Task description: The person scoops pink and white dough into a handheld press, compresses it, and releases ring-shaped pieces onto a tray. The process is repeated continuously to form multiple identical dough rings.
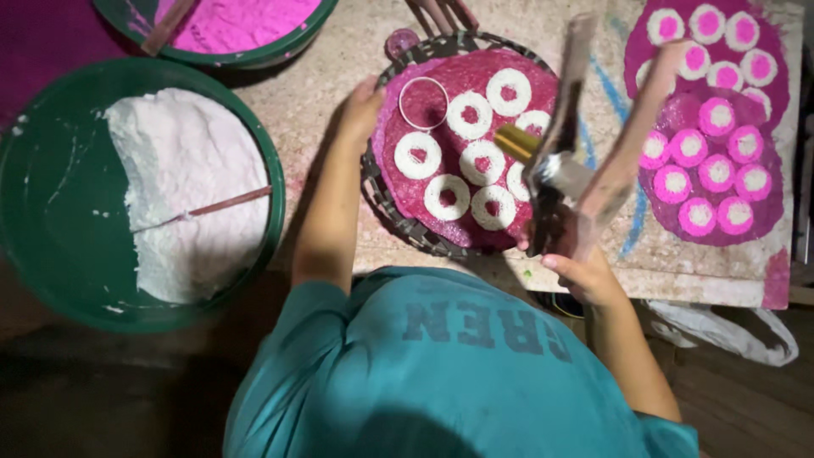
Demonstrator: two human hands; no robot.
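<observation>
A round woven tray (pixel 398 222) lies on the stone slab and holds a magenta powder disc (pixel 441 80) dotted with several white powder rings (pixel 418 155). A thin white ring mould (pixel 424 103) rests on the disc at its upper left. My left hand (pixel 363 108) touches the tray's left rim beside that mould. My right hand (pixel 578 267) grips a metal tool (pixel 555 170) with a brass-coloured tip (pixel 514 142) over the disc's right edge. A blurred pale strip (pixel 638 136) rises from that hand.
A green basin (pixel 34 212) of white powder with a stick (pixel 222 203) sits at left. A second green basin (pixel 280 49) of pink powder is behind it. A magenta patch (pixel 767 208) with pink-and-white dots lies at right. A white bag (pixel 733 332) hangs below the slab.
</observation>
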